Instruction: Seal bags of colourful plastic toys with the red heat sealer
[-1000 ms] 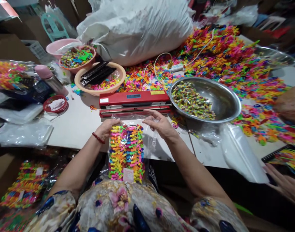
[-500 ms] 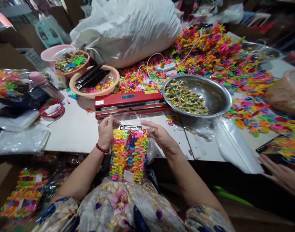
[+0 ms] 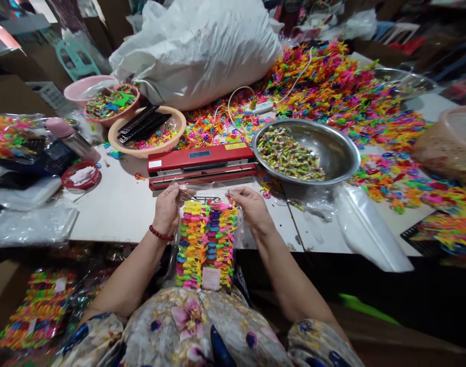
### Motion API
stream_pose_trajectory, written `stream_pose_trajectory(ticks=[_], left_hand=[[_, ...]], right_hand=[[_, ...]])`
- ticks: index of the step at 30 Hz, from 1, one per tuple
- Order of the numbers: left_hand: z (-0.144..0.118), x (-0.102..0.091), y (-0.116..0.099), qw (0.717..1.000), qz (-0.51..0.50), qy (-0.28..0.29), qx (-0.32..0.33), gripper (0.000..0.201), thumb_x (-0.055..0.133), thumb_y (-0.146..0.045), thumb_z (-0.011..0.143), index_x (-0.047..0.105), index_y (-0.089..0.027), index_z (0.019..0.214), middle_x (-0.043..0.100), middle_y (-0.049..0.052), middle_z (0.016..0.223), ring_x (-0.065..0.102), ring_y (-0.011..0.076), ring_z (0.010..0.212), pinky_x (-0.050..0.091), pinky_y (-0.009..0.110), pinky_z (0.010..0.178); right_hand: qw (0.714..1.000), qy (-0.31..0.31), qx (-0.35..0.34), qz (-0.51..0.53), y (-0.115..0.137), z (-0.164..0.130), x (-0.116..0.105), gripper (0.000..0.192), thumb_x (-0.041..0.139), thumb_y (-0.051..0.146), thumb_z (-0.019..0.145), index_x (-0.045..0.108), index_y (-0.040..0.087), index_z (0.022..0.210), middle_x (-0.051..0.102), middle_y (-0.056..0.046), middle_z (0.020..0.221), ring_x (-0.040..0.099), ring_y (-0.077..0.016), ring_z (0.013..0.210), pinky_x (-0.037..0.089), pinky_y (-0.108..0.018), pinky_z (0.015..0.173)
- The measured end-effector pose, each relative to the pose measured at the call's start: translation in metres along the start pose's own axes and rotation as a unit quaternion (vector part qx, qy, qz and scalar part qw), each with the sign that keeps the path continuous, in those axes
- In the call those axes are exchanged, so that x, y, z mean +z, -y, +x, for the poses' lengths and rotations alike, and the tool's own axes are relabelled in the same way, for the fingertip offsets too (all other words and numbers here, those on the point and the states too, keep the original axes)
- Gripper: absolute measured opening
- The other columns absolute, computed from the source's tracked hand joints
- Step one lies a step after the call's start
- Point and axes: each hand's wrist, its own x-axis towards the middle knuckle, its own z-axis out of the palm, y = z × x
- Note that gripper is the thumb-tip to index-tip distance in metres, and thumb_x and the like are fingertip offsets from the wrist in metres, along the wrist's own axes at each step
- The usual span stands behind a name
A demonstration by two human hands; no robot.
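A clear plastic bag (image 3: 206, 239) filled with rows of small multicoloured plastic pieces on a black card stands upright at the table's near edge. My left hand (image 3: 170, 208), with a red bead bracelet at the wrist, pinches the bag's top left corner. At the top right corner my right hand (image 3: 250, 206) grips the film. The bag's open mouth lies just in front of the red heat sealer (image 3: 200, 162).
A steel bowl of small wrapped sweets (image 3: 307, 153) sits right of the sealer. Behind it are heaps of loose coloured pieces (image 3: 343, 86), a big white sack (image 3: 202, 48), and tan bowls (image 3: 147, 132). Clear empty bags (image 3: 366, 224) lie at right, filled packs (image 3: 34, 306) lower left.
Both hands have closed in on the bag's top corners and pulled it more upright. The other person's hand at the lower right has left the view.
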Motion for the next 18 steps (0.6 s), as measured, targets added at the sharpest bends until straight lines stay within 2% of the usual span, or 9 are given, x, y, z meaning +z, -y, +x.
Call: stream_pose_trajectory(ticks=[3, 8, 14, 18], left_hand=[[0.021, -0.001, 0.008, 1.0, -0.001, -0.016, -0.014, 0.025, 0.079, -0.034, 0.069, 0.062, -0.015, 0.073, 0.07, 0.004, 0.064, 0.069, 0.0198, 0.065, 0.054, 0.03, 0.068], [0.061, 0.001, 0.025, 0.994, -0.021, -0.069, -0.078, 0.022, 0.072, -0.033, 0.074, 0.061, -0.013, 0.072, 0.069, 0.008, 0.067, 0.066, 0.0177, 0.061, 0.051, 0.027, 0.059], [0.083, 0.002, 0.04, 0.977, 0.12, -0.175, -0.011, 0.011, 0.058, -0.021, 0.079, 0.059, -0.016, 0.069, 0.065, 0.003, 0.064, 0.057, 0.0132, 0.051, 0.04, 0.023, 0.049], [0.086, -0.006, 0.036, 0.959, 0.202, -0.2, 0.007, 0.027, 0.064, -0.018, 0.076, 0.055, -0.017, 0.051, 0.05, 0.0, 0.046, 0.048, 0.0139, 0.047, 0.035, 0.026, 0.052]], right_hand=[[0.999, -0.027, 0.013, 0.045, -0.005, 0.015, 0.001, 0.032, 0.09, 0.035, 0.054, 0.071, 0.018, 0.073, 0.07, -0.003, 0.074, 0.056, -0.0129, 0.065, 0.044, -0.026, 0.063], [0.996, -0.051, 0.001, 0.077, -0.014, 0.054, 0.002, 0.036, 0.091, 0.034, 0.049, 0.071, 0.017, 0.074, 0.07, -0.002, 0.073, 0.06, -0.0139, 0.068, 0.048, -0.026, 0.066], [0.992, -0.122, -0.022, 0.013, -0.046, 0.102, -0.003, 0.042, 0.083, 0.049, 0.049, 0.068, 0.017, 0.072, 0.068, -0.001, 0.067, 0.057, -0.015, 0.06, 0.047, -0.027, 0.059], [0.983, -0.177, -0.041, -0.034, -0.063, 0.12, -0.008, 0.035, 0.079, 0.046, 0.055, 0.067, 0.018, 0.07, 0.065, 0.001, 0.064, 0.057, -0.0158, 0.061, 0.046, -0.027, 0.061]])
